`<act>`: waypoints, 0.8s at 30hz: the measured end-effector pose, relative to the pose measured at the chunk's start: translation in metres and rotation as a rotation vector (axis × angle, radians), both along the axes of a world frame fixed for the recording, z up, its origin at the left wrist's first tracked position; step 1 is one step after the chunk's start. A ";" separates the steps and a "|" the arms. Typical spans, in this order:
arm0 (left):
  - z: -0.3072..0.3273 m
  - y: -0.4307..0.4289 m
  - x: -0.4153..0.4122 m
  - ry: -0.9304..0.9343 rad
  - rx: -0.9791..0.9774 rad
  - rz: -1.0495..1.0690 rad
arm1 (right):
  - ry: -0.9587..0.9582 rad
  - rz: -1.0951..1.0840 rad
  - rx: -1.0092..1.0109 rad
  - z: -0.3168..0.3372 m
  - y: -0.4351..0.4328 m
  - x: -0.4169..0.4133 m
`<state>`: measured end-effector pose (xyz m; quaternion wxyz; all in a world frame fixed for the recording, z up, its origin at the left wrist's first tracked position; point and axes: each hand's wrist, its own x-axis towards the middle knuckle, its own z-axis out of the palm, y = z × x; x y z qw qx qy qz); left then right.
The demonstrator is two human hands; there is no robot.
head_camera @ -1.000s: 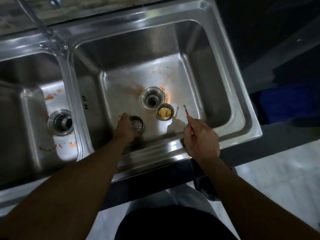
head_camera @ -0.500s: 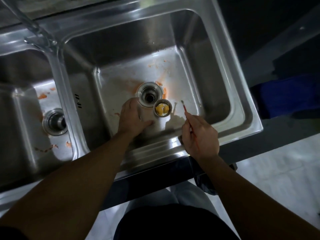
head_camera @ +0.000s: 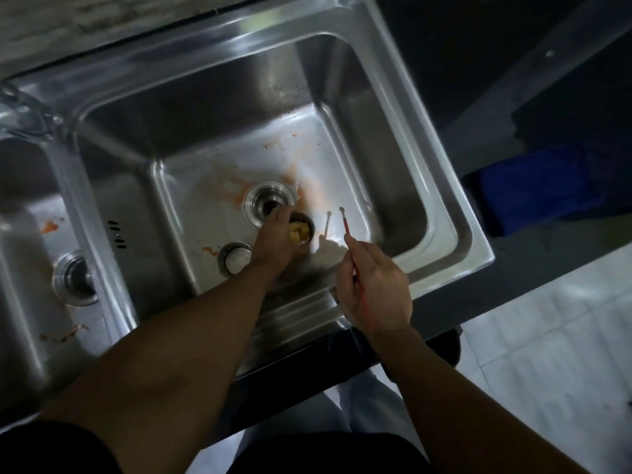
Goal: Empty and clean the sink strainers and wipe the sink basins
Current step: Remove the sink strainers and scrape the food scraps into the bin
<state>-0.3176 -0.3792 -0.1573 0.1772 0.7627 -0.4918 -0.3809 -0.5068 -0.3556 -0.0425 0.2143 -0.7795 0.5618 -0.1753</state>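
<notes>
A double stainless-steel sink (head_camera: 403, 138) fills the view, its right basin (head_camera: 212, 186) smeared with orange residue around the open round drain hole (head_camera: 270, 201). The person's left hand (head_camera: 278, 242) reaches down to the basin floor just in front of that drain, its fingers (head_camera: 278, 217) curled over the rim of a small round steel strainer cup (head_camera: 302, 229) that holds yellow food scraps (head_camera: 298, 233); the cup sits just beside the drain on its near right side, and the fingers look closed on its edge, though the hand hides part of the grip. To the left of the wrist, a second round perforated steel strainer (head_camera: 236, 258) lies on the basin floor, apart from the drain, near an orange streak (head_camera: 209, 250). The right hand (head_camera: 376, 289) hovers over the near right part of the basin, fingers pinched shut around a thin red-handled brush (head_camera: 346, 224) whose small pale tip points away from the person, above the basin floor; its shadow falls on the steel just to the left. The left basin (head_camera: 30, 261) shows its own open drain (head_camera: 73, 277) and more orange smears (head_camera: 51, 226). At far left, the base of a blurred chrome faucet (head_camera: 27, 107) stands on the sink's back ledge. A pale tiled floor (head_camera: 547, 336) shows at lower right.
</notes>
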 end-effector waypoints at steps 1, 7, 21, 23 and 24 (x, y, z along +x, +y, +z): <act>0.004 0.002 0.002 -0.017 -0.012 0.014 | -0.003 -0.003 -0.006 0.001 0.000 0.001; 0.047 0.027 0.006 -0.067 -0.141 0.114 | -0.076 -0.059 -0.014 0.007 0.001 0.003; 0.163 0.059 -0.133 0.125 -0.520 0.047 | -0.836 -0.477 -0.120 0.061 0.058 -0.152; 0.169 0.055 -0.169 0.134 -0.575 -0.018 | -0.914 -0.602 -0.123 0.069 0.070 -0.181; 0.172 0.054 -0.189 0.165 -0.587 -0.038 | -0.938 -0.661 -0.132 0.072 0.075 -0.195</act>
